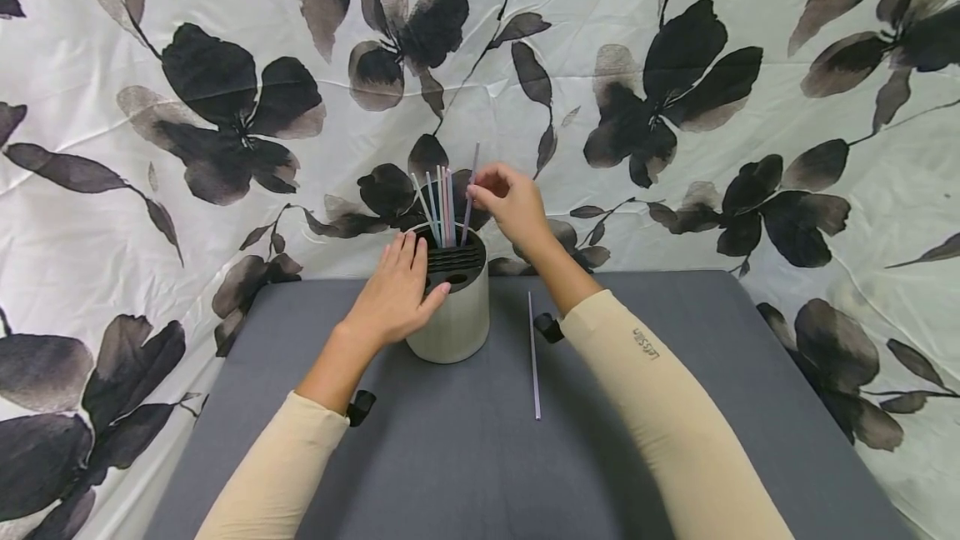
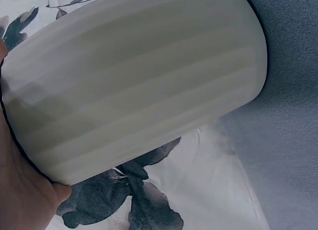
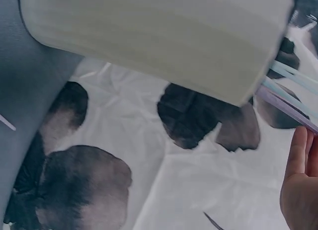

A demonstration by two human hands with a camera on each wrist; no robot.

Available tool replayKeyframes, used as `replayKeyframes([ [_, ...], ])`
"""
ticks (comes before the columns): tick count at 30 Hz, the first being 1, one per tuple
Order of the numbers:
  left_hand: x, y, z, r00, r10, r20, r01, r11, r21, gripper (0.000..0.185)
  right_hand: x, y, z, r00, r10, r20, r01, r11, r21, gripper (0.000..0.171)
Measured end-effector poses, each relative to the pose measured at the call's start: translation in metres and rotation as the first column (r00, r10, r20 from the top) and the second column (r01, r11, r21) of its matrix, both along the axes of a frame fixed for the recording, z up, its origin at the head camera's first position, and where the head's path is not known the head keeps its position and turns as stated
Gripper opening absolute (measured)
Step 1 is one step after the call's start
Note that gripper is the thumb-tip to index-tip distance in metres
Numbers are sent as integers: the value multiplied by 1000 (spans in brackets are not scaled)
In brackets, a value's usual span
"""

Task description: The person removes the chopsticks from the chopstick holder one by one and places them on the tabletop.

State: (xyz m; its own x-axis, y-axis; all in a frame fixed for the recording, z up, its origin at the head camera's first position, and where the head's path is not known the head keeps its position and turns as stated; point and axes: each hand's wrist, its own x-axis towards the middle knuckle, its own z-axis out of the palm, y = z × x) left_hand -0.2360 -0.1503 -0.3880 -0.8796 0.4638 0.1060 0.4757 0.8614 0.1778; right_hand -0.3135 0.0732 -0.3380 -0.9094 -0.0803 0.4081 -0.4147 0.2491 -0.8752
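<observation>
A round cream holder [image 1: 450,327] with a black slotted top stands upright near the table's back edge. Several pale straws [image 1: 442,211] lean out of its far part. My left hand [image 1: 390,294] rests on the rim at the left, fingers mostly straight; in the left wrist view this hand [image 2: 22,190] touches the holder's top edge. With thumb and fingertips my right hand [image 1: 517,202] pinches a purple straw [image 1: 468,211], whose lower end is in the holder's top. The right wrist view shows the hand [image 3: 300,185] at the purple straw [image 3: 284,108], partly cut off.
Another purple straw [image 1: 534,357] lies on the grey table [image 1: 465,457], right of the holder and beside the right forearm. Behind the table hangs a white cloth [image 1: 525,123] with dark flowers. Each wrist carries a small black camera.
</observation>
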Motion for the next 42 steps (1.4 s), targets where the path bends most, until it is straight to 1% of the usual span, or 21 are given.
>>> replayKeyframes([
  [3, 0, 1, 0, 1000, 0, -1, 0, 1000, -5, 85, 2, 6, 9, 1000, 11, -19, -12, 997, -75, 15],
  [7, 0, 1, 0, 1000, -1, -5, 1, 1000, -8, 84, 5, 13, 21, 999, 28, -42, -34, 986, -161, 14],
  [12, 0, 2, -1, 1000, -6, -3, 6, 1000, -9, 84, 10, 26, 33, 997, 25, -68, -41, 970, -238, 12],
  [16, -1, 3, -2, 1000, -11, -9, 11, 1000, -4, 84, 12, 40, 40, 996, -2, -88, -25, 952, -304, 10],
  [19, -1, 3, -2, 1000, -6, -7, 6, 1000, -2, 85, 14, 50, 44, 996, -32, -88, 0, 939, -344, 10],
  [25, -1, 3, -3, 1000, -3, -13, 3, 1000, -5, 85, 19, 74, 45, 994, -83, -73, 51, 931, -362, 13],
  [28, -1, 2, -2, 1000, -3, -8, 3, 1000, -4, 85, 21, 86, 42, 993, -104, -53, 78, 933, -351, 14],
  [31, -1, 1, -1, 1000, -3, -7, 3, 1000, -6, 84, 23, 97, 35, 991, -132, -24, 118, 944, -309, 15],
  [36, -1, 0, -1, 1000, -4, -9, 4, 1000, 0, 84, 26, 114, 12, 988, -157, 17, 156, 954, -258, 15],
  [38, 0, 0, -2, 1000, -4, -7, 4, 1000, 1, 84, 26, 119, 3, 988, -148, 33, 152, 954, -257, 14],
  [42, 0, 0, -2, 1000, -6, -8, 6, 1000, 2, 84, 29, 129, -16, 985, -157, 69, 169, 963, -212, 15],
])
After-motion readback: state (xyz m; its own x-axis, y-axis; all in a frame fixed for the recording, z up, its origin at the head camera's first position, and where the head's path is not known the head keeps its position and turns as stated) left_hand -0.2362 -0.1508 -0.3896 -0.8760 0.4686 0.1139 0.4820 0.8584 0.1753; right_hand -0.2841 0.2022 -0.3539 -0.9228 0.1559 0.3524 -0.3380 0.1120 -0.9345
